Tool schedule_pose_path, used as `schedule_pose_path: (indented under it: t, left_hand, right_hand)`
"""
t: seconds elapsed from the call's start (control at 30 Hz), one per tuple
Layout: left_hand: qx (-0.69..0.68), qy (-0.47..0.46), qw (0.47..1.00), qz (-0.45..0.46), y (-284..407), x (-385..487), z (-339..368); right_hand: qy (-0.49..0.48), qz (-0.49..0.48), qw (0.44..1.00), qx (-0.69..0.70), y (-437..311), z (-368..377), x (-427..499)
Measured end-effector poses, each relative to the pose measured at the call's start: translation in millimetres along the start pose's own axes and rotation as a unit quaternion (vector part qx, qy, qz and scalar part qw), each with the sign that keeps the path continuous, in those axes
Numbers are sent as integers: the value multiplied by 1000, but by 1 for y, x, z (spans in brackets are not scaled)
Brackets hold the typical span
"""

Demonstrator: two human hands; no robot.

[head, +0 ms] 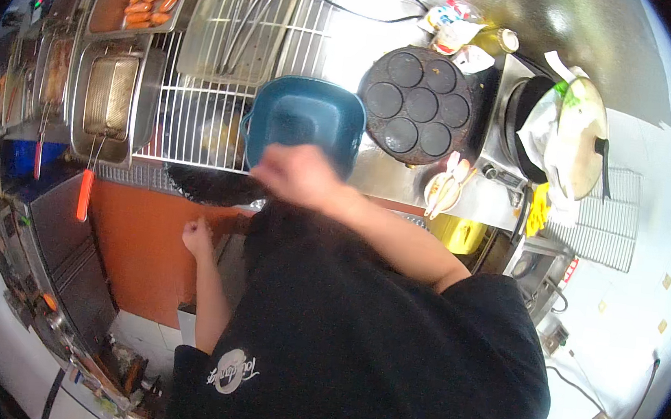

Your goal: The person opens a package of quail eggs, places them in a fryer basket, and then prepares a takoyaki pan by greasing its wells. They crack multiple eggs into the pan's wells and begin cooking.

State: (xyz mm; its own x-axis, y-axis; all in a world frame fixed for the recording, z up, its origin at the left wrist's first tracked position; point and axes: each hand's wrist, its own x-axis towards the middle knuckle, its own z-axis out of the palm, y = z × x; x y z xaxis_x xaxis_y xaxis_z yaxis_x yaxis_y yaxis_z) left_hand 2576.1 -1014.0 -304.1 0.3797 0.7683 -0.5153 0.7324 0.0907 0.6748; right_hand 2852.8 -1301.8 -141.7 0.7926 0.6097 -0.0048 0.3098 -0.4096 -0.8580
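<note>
My right hand (297,176), blurred, is over the near rim of a deep blue plastic basin (328,101). Motion blur hides whether its fingers hold anything. No contents can be made out in the basin, which stands at the right end of a white wire rack (197,127). My left hand (197,237) hangs lower and to the left, away from the counter's things, its fingers curled with nothing visible in them. Just right of the basin lies a dark round griddle pan (423,105) with several round hollows.
Left are a steel pan of sausages (155,0), a clear tray (197,41) with tongs (247,25), and a fryer basket (111,94) whose orange handle (85,195) juts forward. Right are a cup of utensils (445,190), an oil bottle (497,41) and a large lid (579,137).
</note>
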Motion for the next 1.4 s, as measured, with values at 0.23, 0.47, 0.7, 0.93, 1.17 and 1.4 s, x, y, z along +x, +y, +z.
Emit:
schedule_pose_path:
  t: [0.23,0.47,0.7,0.93,1.17,1.4]
  left_hand:
    - [13,-93,994,-48,-6,-32,35]
    - [22,-127,992,-2,19,-51,44]
    - [21,-109,994,-2,-3,-61,37]
    - [25,-94,995,-12,-48,-49,27]
    - [62,-116,991,26,-57,-35,36]
    - [42,-136,989,23,-21,-39,27]
  right_hand:
    - [316,294,884,-179,164,-185,-34]
    - [215,361,857,-299,251,-237,0]
    - [184,355,839,-370,272,-223,9]
    - [263,394,855,-212,202,-241,-20]
    - [-10,54,980,193,23,-58,-8]
    - [48,57,995,61,5,-14,13]
